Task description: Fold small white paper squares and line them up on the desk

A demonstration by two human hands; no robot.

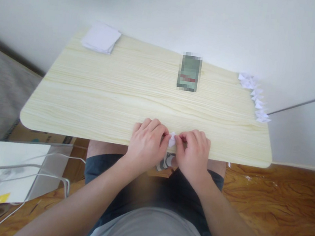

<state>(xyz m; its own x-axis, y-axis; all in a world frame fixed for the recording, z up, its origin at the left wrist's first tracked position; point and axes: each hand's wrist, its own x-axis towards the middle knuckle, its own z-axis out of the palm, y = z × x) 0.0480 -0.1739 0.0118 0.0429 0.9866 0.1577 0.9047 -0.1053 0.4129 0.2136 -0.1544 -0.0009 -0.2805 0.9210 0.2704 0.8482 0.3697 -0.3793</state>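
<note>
Near the front edge of the wood-grain table [115,86], a small piece of folded white paper [172,139] is pinched between both hands. My left hand [149,138] grips its left side with thumb and fingertips. The right side is held the same way by my right hand [194,149]. The fingers cover part of the paper, so its full shape does not show. A stack of white paper sheets [101,37] lies at the table's back left corner. Along the right edge sit several small folded white paper pieces [248,81] in a row.
A pixelated dark green rectangular object [189,72] lies at the back middle of the table. Behind is a white wall [164,15]. To the lower left, cables [52,176] run over a white surface [4,152]. My legs are under the table's front edge.
</note>
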